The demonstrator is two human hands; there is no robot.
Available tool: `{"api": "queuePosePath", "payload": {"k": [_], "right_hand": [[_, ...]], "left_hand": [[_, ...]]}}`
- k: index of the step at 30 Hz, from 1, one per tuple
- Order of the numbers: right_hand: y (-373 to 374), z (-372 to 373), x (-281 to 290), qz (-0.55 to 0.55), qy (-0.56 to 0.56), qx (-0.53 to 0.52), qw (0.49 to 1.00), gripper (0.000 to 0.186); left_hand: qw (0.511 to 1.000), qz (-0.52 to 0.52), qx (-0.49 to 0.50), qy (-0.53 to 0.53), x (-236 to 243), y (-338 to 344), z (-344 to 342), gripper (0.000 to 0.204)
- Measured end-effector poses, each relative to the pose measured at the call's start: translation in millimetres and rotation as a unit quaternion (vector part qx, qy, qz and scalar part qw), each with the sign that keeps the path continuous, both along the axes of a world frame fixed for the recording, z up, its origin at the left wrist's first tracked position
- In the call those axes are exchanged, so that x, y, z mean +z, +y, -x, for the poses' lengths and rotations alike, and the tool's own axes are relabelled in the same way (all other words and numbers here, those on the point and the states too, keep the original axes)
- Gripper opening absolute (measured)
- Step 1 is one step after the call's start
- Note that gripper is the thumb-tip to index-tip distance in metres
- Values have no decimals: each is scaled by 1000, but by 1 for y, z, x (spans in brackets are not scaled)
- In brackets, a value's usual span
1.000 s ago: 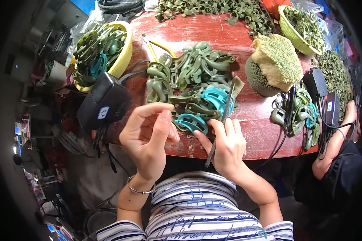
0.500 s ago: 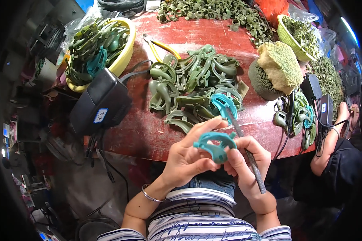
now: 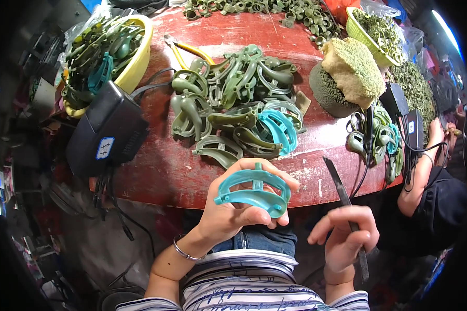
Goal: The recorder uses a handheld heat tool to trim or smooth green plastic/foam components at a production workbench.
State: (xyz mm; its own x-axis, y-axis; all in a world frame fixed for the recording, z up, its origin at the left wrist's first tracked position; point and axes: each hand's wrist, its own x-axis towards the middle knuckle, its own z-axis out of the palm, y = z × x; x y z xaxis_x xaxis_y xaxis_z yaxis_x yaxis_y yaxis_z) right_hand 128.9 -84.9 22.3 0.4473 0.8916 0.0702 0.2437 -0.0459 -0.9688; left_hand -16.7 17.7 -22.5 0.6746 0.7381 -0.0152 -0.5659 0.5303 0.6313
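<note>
My left hand (image 3: 215,220) holds up a teal curved frame piece (image 3: 251,197), with the thumb at its lower edge and the fingers behind it. Apart from it, to the right, my right hand (image 3: 350,236) grips a long, flat, dark metal file (image 3: 338,184). The file's far end points up and left toward the table. Beyond my hands lies a heap of dark green curved pieces (image 3: 233,122). Another teal piece (image 3: 281,133) rests at that heap's right side.
On the red table (image 3: 155,176) stand a yellow basket (image 3: 144,57) of green pieces and a black box (image 3: 106,129) with cables. Yellow-handled pliers (image 3: 194,51) lie behind the heap. A tan spongy block (image 3: 355,72) stands right. Another person's arm (image 3: 417,179) is at far right.
My right hand has drawn away from the teal piece, down and to the right, with the file. My left hand has turned the piece so that its frame faces up. The view has shifted slightly.
</note>
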Motion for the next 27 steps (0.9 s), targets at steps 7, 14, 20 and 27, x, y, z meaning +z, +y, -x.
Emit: {"api": "queuePosePath", "payload": {"k": [7, 14, 20, 27], "right_hand": [[-1, 4, -13, -171, 48, 142, 974, 77], [-3, 17, 6, -39, -40, 115, 992, 35], [-1, 10, -5, -124, -86, 172, 973, 35], [-3, 12, -17, -205, -116, 101, 967, 36]], "left_hand": [[999, 48, -3, 25, 7, -4, -4, 64], [994, 104, -28, 11, 3, -4, -3, 64], [990, 137, -41, -5, 4, -5, -3, 63], [987, 105, -78, -98, -7, -9, 1, 44]]}}
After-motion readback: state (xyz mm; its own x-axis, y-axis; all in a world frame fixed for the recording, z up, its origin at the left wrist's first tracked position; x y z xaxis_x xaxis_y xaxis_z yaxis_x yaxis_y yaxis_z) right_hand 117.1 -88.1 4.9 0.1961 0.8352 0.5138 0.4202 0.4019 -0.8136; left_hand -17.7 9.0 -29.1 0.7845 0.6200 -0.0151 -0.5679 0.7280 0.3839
